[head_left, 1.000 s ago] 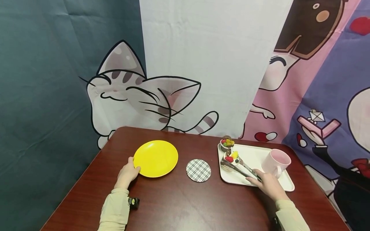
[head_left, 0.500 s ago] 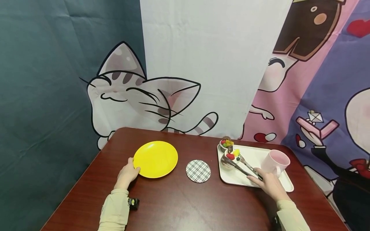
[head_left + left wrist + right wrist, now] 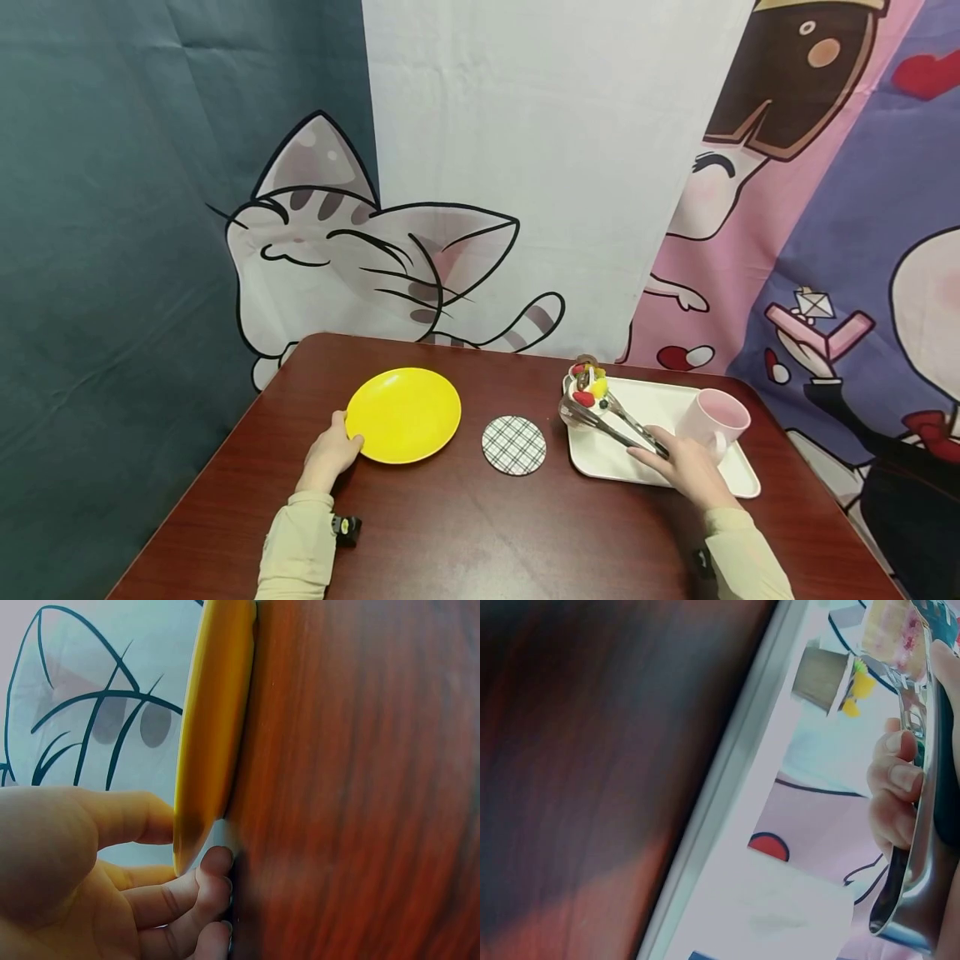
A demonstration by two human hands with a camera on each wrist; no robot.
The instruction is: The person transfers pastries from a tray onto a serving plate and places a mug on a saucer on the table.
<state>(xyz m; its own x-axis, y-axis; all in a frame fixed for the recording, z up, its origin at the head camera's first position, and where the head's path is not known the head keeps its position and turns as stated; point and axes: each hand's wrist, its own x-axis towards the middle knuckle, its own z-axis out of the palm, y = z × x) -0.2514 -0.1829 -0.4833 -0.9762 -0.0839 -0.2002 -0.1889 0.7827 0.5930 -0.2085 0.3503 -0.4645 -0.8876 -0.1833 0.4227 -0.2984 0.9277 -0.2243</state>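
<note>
A slice of fruit-topped cake (image 3: 587, 396) is between the tips of metal tongs (image 3: 930, 855), over the 10 o'clock corner of a white tray (image 3: 647, 398); it seems raised clear of the tray. The right hand (image 3: 690, 468), at about 4 o'clock from the cake, is wrapped around the tongs, their arms narrowed onto the slice.

The grip is the likely weak point: too light a squeeze could let the cake slip or twist, and too hard a one could dent it (if it is as soft as it looks). A small cup (image 3: 821, 677) sits close by in the same corner, partly hidden behind the cake from above; a low swing might knock it. A pink mug (image 3: 712, 417), toward the tray's 2 o'clock, stands just beside the right hand, so a careless elbow or wrist turn could bump its handle.

As for contents, the cup holds a yellow, green and red fruit-like topping; the mug shows only its pink inner wall. The tray carries both.

Farther out, a checked coaster (image 3: 513, 446) lies at 9 o'clock from the tray. Beyond it is a yellow plate (image 3: 403, 417) with nothing on it. The left hand (image 3: 332, 446) pinches its rim between 8 and 9 o'clock, thumb above, fingers beneath; lifting there could tilt the plate on the table (image 3: 465, 533).
</note>
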